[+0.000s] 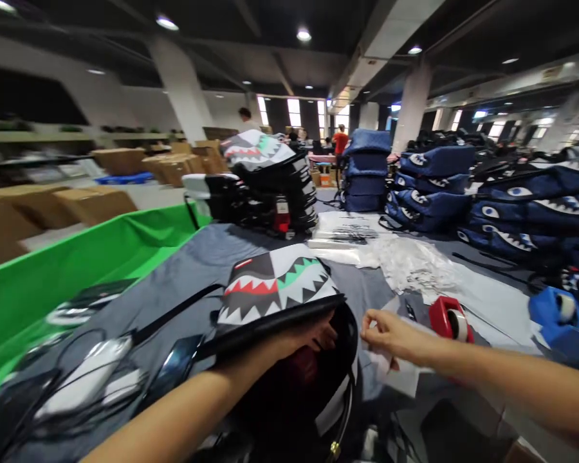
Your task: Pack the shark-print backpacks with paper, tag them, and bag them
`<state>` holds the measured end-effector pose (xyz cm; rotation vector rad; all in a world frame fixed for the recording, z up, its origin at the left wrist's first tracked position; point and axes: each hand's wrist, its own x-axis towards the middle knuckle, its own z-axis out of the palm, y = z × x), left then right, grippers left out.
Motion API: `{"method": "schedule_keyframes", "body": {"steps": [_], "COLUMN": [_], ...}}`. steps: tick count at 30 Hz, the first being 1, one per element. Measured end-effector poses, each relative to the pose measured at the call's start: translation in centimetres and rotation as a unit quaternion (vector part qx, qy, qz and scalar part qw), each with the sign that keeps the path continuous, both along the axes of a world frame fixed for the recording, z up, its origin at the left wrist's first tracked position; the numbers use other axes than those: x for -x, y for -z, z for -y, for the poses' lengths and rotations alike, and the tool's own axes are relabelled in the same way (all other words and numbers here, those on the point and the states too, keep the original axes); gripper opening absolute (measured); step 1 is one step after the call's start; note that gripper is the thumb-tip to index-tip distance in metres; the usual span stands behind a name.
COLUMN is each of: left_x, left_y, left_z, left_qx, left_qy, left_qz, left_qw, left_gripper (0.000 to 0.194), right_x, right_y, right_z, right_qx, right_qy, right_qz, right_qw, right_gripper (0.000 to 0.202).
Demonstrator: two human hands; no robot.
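A black backpack (289, 399) is in front of me with its mouth open. Its grey and white top panel (275, 283) has a printed shark-tooth pattern in red and green. My left hand (316, 334) reaches inside, under the panel's black edge. Its fingers are partly covered and in shadow, so I cannot make out their grip. Beside the opening, on the right, my right hand (388, 334) has thumb and fingers pinched together on a thin white sheet (405, 381), which hangs below the hand. A brass-coloured zip pull (335, 448) dangles at the opening's lower edge.
Red (448, 319) and blue tape dispensers (554, 315) stand to the right. Clear plastic bags (415, 263) lie behind. Stacked patterned backpacks (275, 186) and navy backpacks (429, 186) rise farther back. A phone (178, 360) and white power bank (84, 379) lie left, near a green sheet (101, 257).
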<state>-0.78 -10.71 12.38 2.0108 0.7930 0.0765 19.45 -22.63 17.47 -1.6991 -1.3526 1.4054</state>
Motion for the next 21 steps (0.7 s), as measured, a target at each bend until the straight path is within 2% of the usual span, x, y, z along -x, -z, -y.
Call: {"method": "schedule_keyframes", "body": {"steps": [2, 3, 4, 6, 7, 9, 11, 12, 14, 15, 17, 21], "left_x": [0.8, 1.0, 1.1, 1.5, 1.8, 2.4, 3.0, 3.2, 3.5, 3.6, 3.6, 3.6], "left_y": [-0.3, -0.4, -0.5, -0.6, -0.6, -0.5, -0.4, -0.4, -0.5, -0.7, -1.4, -2.6], "left_z": [-0.2, -0.3, -0.5, -0.8, -1.0, -1.3, -1.5, -1.5, -1.6, -1.6, -1.7, -2.8], "left_qx": [0.228, 0.292, 0.312, 0.282, 0.255, 0.207, 0.185, 0.181, 0.161, 0.153, 0.136, 0.084], "left_qy": [0.027, 0.027, 0.016, 0.004, 0.007, 0.032, 0.047, 0.044, 0.037, 0.036, 0.043, 0.074], "left_qz": [-0.01, -0.018, -0.026, -0.015, 0.003, 0.04, 0.052, 0.053, 0.059, 0.062, 0.062, 0.022], "left_qw": [0.973, 0.956, 0.95, 0.959, 0.967, 0.977, 0.98, 0.981, 0.984, 0.986, 0.988, 0.993], "left_gripper": [0.083, 0.082, 0.077, 0.061, 0.052, 0.035, 0.024, 0.02, 0.016, 0.015, 0.015, 0.016], "right_x": [4.0, 5.6, 7.0, 9.2, 9.8, 9.9, 8.6, 7.4, 4.5, 2.9, 0.1, -2.6], "right_y": [2.2, 3.2, 3.9, 4.5, 4.4, 3.3, 1.8, 1.2, 0.7, 0.9, 2.0, 4.5], "right_z": [-0.4, -0.5, -0.5, 0.1, 0.5, 1.4, 1.5, 1.1, -0.4, -1.3, -3.3, -6.0], "right_qx": [-0.01, -0.023, -0.034, -0.038, -0.029, -0.013, -0.064, -0.122, -0.257, -0.298, -0.293, -0.186], "right_qy": [0.018, 0.031, 0.045, 0.045, 0.021, -0.082, -0.19, -0.215, -0.208, -0.195, -0.203, -0.252], "right_qz": [-0.082, -0.113, -0.137, -0.182, -0.206, -0.245, -0.205, -0.144, 0.011, 0.073, 0.123, 0.056], "right_qw": [0.996, 0.993, 0.989, 0.981, 0.978, 0.966, 0.958, 0.958, 0.944, 0.931, 0.926, 0.948], "right_gripper": [0.027, 0.03, 0.032, 0.037, 0.041, 0.049, 0.048, 0.044, 0.04, 0.043, 0.051, 0.048]}}
